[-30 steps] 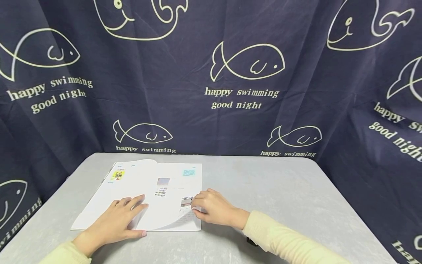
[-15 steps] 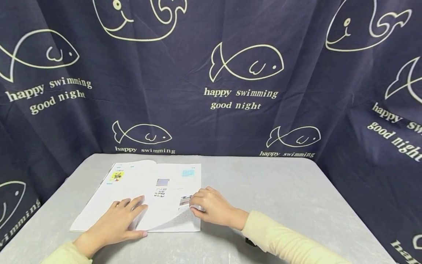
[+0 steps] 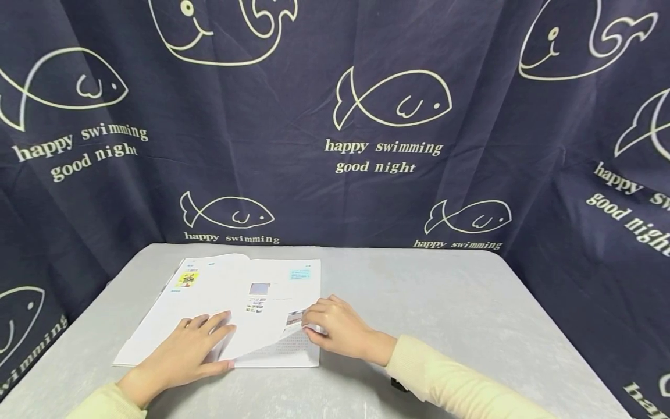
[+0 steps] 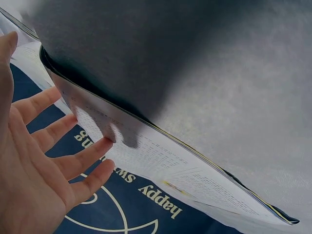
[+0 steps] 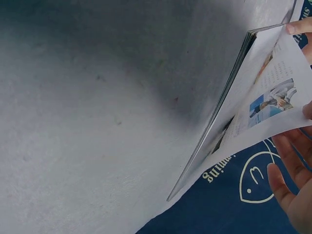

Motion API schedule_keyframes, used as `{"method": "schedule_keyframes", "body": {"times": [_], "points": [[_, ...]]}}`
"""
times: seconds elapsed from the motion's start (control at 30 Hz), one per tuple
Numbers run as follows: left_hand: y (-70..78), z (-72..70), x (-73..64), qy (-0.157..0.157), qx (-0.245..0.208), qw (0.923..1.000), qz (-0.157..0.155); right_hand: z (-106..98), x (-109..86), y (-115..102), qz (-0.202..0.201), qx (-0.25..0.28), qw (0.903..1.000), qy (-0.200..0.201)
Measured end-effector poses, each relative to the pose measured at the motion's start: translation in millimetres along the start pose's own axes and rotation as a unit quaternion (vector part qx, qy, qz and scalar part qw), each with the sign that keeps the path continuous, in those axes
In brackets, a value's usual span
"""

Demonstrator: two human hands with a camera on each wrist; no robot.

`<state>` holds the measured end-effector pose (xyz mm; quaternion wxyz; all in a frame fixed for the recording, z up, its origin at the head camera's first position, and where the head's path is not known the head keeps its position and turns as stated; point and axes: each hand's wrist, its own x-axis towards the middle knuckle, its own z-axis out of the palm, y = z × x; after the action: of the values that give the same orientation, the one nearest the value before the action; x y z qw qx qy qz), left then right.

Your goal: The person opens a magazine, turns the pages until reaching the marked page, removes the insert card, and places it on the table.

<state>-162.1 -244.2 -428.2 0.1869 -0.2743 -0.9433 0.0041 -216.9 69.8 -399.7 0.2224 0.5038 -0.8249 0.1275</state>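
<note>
An open magazine [image 3: 209,285] with white printed pages and small colour pictures lies flat on the left half of the table. My left hand [image 3: 183,349] rests on its lower middle, fingers spread and thumb at the bottom edge. In the left wrist view the fingers [image 4: 87,155] lie straight against the page. My right hand [image 3: 340,329] pinches the lower outer corner of the right page [image 3: 285,308] between thumb and fingers. That corner is curled up off the sheet below, where lines of print show. From the right wrist view, the lifted page [image 5: 243,129] shows a colour photo on its underside.
The grey table [image 3: 419,302] extends to the right of the magazine. A dark blue curtain [image 3: 387,203] with fish drawings and lettering hangs behind and at both sides. A small black object [image 3: 399,384] shows under the right sleeve.
The lower right corner of the page has risen and curled a little further to the left, baring more print beneath. My left hand stays where it was.
</note>
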Motion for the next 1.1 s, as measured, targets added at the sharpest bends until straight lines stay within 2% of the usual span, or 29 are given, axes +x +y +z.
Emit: {"method": "schedule_keyframes", "body": {"times": [0.53, 0.83, 0.93, 1.1], "points": [[-2.8, 1.3, -0.4, 0.014, 0.013, 0.9998, 0.009, -4.4, -4.3, 1.5, 0.057, 0.015, 0.9982, 0.005], [-4.2, 1.4, -0.2, 0.017, 0.02, 0.9996, 0.004, -4.3, -5.3, 2.7, 0.052, 0.022, 0.9981, 0.026], [-4.9, 1.6, -0.1, 0.016, 0.022, 0.9996, 0.004, -3.3, -5.9, 3.0, 0.051, 0.02, 0.9984, 0.018], [-5.8, 0.2, 0.6, 0.02, 0.023, 0.9995, 0.004, -0.7, -8.5, 2.9, 0.056, 0.019, 0.9981, -0.017]]}}
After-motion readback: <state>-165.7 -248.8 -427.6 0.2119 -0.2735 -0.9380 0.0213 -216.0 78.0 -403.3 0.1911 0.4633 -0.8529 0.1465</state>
